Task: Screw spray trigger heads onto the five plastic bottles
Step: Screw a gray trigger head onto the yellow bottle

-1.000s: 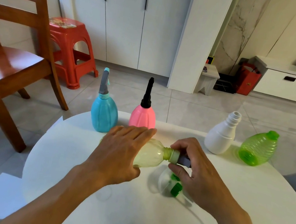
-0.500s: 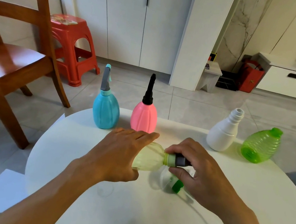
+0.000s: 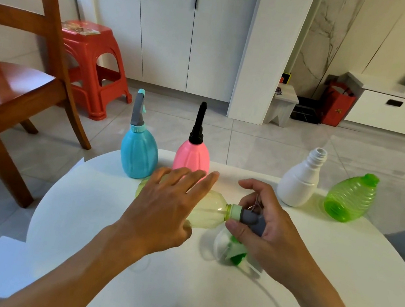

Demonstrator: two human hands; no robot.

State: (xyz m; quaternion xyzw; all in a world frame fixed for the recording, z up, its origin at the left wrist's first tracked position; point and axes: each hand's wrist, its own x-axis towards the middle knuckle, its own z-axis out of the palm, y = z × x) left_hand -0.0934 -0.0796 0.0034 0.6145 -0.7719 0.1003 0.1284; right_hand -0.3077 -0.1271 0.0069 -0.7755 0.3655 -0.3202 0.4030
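A pale yellow bottle (image 3: 209, 211) lies on its side over the white round table (image 3: 96, 216), neck to the right. My left hand (image 3: 166, 206) holds its body, fingers stretched over the top. My right hand (image 3: 262, 221) grips the grey spray trigger head (image 3: 252, 218), whose light green collar sits on the bottle's neck. A blue bottle (image 3: 138, 153) and a pink bottle (image 3: 191, 158) stand at the back with trigger heads on. A white bottle (image 3: 298, 184) stands with its neck bare. A green ribbed bottle (image 3: 350, 198) lies tilted on its side.
A loose white and green trigger head (image 3: 232, 249) with a thin tube lies on the table under my right hand. A wooden chair (image 3: 13, 86) and a red plastic stool (image 3: 91, 61) stand to the left, beyond the table's edge.
My right hand has turned on the trigger head, its fingers now lifted and spread above the collar. My left hand's fingers have straightened over the bottle. The view has shifted slightly.
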